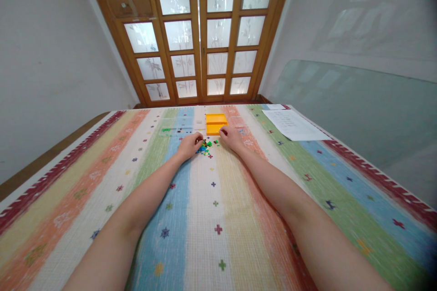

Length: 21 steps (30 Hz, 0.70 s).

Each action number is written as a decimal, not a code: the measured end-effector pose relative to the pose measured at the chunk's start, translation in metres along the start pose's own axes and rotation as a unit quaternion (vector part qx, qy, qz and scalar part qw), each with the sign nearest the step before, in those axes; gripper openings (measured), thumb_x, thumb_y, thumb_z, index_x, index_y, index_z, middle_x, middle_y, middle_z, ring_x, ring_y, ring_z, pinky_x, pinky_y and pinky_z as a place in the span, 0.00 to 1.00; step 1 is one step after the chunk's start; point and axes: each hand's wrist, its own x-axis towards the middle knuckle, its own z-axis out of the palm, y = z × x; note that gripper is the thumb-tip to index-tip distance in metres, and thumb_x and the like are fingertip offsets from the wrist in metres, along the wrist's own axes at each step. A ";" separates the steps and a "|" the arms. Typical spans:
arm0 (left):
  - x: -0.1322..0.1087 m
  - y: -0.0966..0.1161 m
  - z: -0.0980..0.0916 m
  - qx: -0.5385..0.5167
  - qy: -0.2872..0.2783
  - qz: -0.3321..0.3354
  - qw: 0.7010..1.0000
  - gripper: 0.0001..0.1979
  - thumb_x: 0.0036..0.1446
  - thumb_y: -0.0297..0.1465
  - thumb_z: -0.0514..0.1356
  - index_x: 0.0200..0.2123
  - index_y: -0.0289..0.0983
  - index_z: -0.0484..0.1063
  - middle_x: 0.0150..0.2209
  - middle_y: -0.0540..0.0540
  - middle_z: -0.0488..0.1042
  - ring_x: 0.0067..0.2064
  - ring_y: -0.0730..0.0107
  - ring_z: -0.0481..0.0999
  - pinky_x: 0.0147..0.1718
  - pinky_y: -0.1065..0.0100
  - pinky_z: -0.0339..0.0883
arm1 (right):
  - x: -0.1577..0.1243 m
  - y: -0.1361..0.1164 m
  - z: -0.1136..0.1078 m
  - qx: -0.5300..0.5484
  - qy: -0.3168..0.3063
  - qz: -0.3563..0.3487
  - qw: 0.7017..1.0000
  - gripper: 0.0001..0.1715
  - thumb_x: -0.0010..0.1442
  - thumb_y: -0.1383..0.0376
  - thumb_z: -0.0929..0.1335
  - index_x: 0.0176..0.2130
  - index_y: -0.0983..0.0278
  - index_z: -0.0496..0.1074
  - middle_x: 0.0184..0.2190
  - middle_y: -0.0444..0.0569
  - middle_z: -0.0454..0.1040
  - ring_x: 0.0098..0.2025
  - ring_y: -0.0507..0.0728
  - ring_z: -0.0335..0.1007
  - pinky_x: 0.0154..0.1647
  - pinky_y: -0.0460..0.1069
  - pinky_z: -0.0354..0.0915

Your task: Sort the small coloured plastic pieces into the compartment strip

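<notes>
1. On the striped tablecloth [205, 218], the work was judged only partly done.
2. In the left clear container [173, 132], a few small pieces [165, 130] were already placed.
3. Toward the far edge, the yellow box [216, 118] was set open.
4. The left hand [189, 147] was bent inward at the loose pile [205, 147], fingers curled; whether anything was held could not be told.
5. The right hand [231, 137] was curled at the box's near right corner; its hold could not be told either.
6. Between both hands, the pile was seemingly left undone.
</notes>
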 end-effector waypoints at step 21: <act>0.014 -0.082 -0.006 -0.269 0.214 -0.242 0.907 0.29 0.62 0.29 0.57 0.66 0.38 0.67 0.49 0.42 0.82 0.27 0.76 0.75 0.32 0.70 0.72 | -0.006 -0.016 -0.007 -0.029 -0.037 0.008 0.999 0.12 0.67 0.66 0.66 0.38 0.64 0.79 0.37 0.52 0.81 0.36 0.57 0.70 0.37 0.48 0.55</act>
